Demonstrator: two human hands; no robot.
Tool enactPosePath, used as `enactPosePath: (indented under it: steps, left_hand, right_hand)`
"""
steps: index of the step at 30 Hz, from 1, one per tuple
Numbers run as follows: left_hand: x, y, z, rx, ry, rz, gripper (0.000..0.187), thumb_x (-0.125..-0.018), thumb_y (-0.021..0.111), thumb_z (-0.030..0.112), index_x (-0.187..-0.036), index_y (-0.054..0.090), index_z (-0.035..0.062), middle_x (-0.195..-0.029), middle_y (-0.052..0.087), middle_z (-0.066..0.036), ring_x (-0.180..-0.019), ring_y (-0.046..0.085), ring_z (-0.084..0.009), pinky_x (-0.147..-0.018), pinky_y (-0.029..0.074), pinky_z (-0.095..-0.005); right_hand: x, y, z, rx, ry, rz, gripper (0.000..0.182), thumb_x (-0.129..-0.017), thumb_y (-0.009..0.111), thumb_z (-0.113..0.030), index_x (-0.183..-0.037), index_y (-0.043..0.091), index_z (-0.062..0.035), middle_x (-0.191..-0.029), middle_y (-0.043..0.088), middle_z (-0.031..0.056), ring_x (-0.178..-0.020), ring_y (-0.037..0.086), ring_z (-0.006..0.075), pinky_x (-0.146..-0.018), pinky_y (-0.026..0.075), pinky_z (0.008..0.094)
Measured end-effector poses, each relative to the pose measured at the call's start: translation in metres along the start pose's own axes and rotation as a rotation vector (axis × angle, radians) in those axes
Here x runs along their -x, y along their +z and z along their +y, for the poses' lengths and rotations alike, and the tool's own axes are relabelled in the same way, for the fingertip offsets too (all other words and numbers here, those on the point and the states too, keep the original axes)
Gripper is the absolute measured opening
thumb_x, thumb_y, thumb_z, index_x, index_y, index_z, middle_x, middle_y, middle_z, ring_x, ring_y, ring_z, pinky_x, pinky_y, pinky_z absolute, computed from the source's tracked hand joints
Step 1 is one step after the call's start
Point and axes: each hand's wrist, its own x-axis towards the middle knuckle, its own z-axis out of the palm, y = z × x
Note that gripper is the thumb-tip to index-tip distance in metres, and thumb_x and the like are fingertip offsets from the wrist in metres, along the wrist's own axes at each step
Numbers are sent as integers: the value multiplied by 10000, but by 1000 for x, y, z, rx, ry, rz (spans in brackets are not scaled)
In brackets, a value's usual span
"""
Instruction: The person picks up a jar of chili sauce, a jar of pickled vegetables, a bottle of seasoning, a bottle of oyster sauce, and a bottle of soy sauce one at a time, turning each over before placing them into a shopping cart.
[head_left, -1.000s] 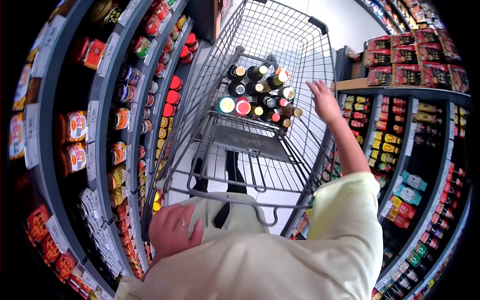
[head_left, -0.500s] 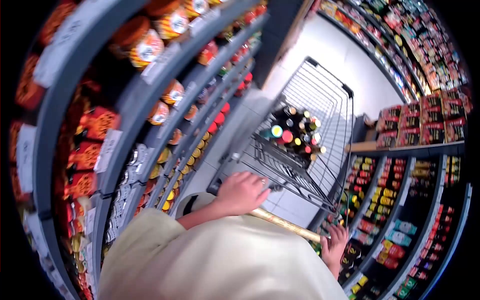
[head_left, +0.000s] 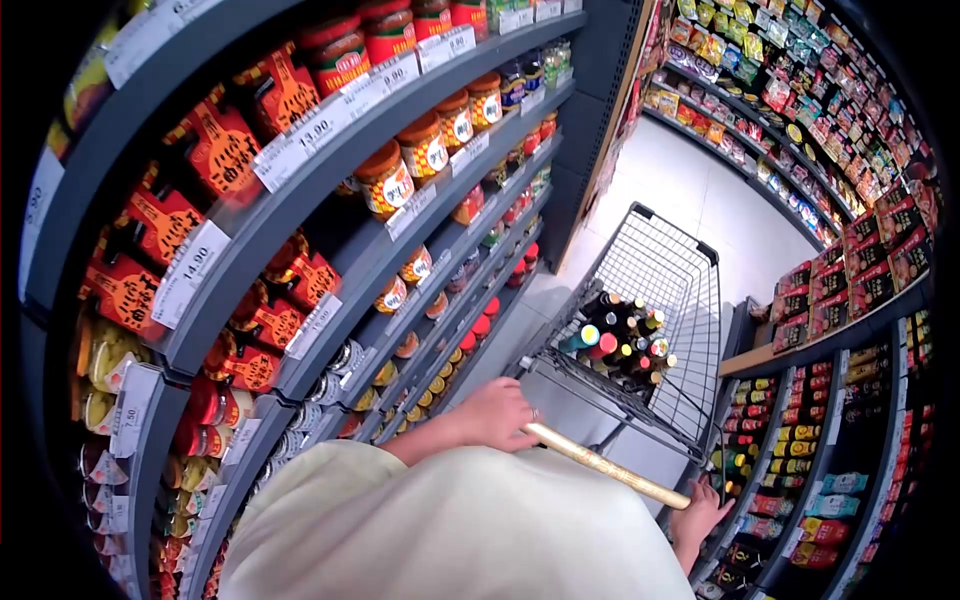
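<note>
Left hand: we lay our left hand [head_left: 495, 412] on the left end of the golden handle [head_left: 610, 466], the fingers closed over it; a ring [head_left: 536, 413] is on one finger.
Right hand: we have our right hand [head_left: 700, 515] at the other end of the handle, thumb touching it, fingers partly bent; we cannot tell how firmly they close.
Handle: it lies in front of our pale shirt [head_left: 450, 525], slanting down to the right.
Cart: we see the wire cart [head_left: 708, 253] ahead, beyond the handle.
Bottles: many dark bottles [head_left: 630, 340] stand close together inside the cart, near its handle side.
Left shelves: the left shelves [head_left: 240, 240] carry orange packets [head_left: 225, 150], jars [head_left: 423, 148] and price tags [head_left: 190, 273].
Right shelves: the right shelves [head_left: 833, 420] hold small colourful goods; red packs [head_left: 865, 240] lie above them.
Floor: the pale floor [head_left: 690, 170] extends beyond the cart.
</note>
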Motion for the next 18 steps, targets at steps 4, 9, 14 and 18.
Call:
enactPosePath:
  steps: [4,9,14,18]
  left_hand:
    - [-10,4,0,-141,25,-45,343,-714,618,163,-1036,678,59,-748,657,-66,-745,614,-239,-819,463,-359]
    - [-19,18,-3,-190,-70,34,183,-663,622,108,-831,674,59,-680,645,-62,-678,605,-250,-748,466,-353]
    - [-37,22,-9,-229,-91,19,127,-654,628,109,-774,652,76,-658,638,-77,-684,626,-252,-766,458,-364]
    - [-57,21,-11,-265,-110,-7,151,-678,636,131,-821,675,104,-654,640,-69,-662,627,-255,-752,461,-365]
  right_hand:
    - [-6,-12,-6,-8,60,-60,348,-651,605,-87,-983,705,-119,-984,669,46,-1113,542,257,-1109,68,676]
    - [-17,-14,-3,35,79,-104,357,-638,658,-149,-991,713,-144,-970,674,39,-1075,561,246,-1110,85,677]
    - [-33,-7,3,9,64,-95,361,-636,665,-162,-993,716,-153,-971,676,34,-1053,573,247,-1117,97,663]
    - [-50,-5,7,0,52,-33,360,-645,657,-152,-1001,715,-155,-975,675,24,-1048,575,245,-1117,102,660]
